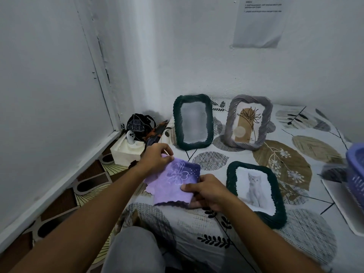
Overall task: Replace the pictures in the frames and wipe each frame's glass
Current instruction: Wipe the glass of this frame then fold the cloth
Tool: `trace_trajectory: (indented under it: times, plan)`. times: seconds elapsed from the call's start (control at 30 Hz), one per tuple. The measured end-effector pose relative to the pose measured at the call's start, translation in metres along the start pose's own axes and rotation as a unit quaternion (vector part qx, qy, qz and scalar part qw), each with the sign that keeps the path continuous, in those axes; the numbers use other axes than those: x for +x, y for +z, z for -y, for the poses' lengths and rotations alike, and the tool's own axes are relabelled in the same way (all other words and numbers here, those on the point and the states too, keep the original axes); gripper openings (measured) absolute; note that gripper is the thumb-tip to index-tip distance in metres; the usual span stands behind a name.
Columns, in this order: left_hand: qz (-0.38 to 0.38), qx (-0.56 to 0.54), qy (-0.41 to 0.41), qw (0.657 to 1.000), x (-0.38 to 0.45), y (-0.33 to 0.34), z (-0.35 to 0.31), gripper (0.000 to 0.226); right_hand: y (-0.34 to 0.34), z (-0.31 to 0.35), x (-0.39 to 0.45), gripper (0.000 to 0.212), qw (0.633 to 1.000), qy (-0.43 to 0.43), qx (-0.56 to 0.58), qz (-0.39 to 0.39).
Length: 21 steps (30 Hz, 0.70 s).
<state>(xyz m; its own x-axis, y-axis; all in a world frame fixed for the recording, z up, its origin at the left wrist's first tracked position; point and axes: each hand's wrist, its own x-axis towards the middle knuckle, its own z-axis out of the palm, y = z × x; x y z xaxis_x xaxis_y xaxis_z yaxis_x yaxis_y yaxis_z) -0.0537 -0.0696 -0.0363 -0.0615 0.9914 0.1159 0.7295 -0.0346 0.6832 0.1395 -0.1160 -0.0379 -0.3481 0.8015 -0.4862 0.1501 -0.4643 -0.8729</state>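
On the wall ahead, a taped paper sheet (259, 20) carries print too small to read. My left hand (155, 158) and right hand (204, 191) each pinch the purple cloth (173, 184) above the bed (197, 229), beside the lying cat frame (256, 192).

Both bare forearms reach forward and converge. The left hand (155, 157) sits farther out, thumb and fingertips pinching together, knuckles up. The right hand (206, 191) is nearer, thumb on top, fingers curled beneath in a pinch.
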Motion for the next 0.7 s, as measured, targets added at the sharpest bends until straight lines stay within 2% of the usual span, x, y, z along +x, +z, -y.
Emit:
trace_trajectory:
  times: [0.1, 0.23, 0.37, 0.43, 0.57, 0.7]
  plan:
    - [-0.04, 0.029, 0.011, 0.999, -0.008, 0.011, 0.011, 0.01, -0.001, 0.002, -0.003, 0.016, 0.998, -0.025, -0.056, -0.028]
    - [-0.08, 0.049, 0.0, 0.996, -0.013, 0.014, 0.02, 0.022, -0.004, 0.002, -0.004, 0.023, 0.99, -0.056, -0.124, -0.038]
    - [-0.104, 0.05, 0.002, 0.993, -0.011, 0.01, 0.015, 0.026, -0.01, 0.008, -0.01, 0.03, 0.989, -0.051, -0.133, -0.035]
    - [-0.117, 0.037, 0.019, 0.992, -0.008, 0.007, 0.005, 0.027, -0.022, 0.014, -0.016, 0.034, 0.993, -0.05, -0.096, -0.051]
    - [-0.084, -0.022, 0.052, 0.995, -0.001, 0.015, -0.025, 0.022, -0.059, 0.027, -0.035, 0.046, 0.995, -0.034, -0.009, -0.091]
    - [-0.03, -0.086, 0.068, 0.994, -0.006, 0.041, -0.07, 0.023, -0.105, 0.028, -0.058, 0.048, 0.99, -0.031, 0.017, -0.14]
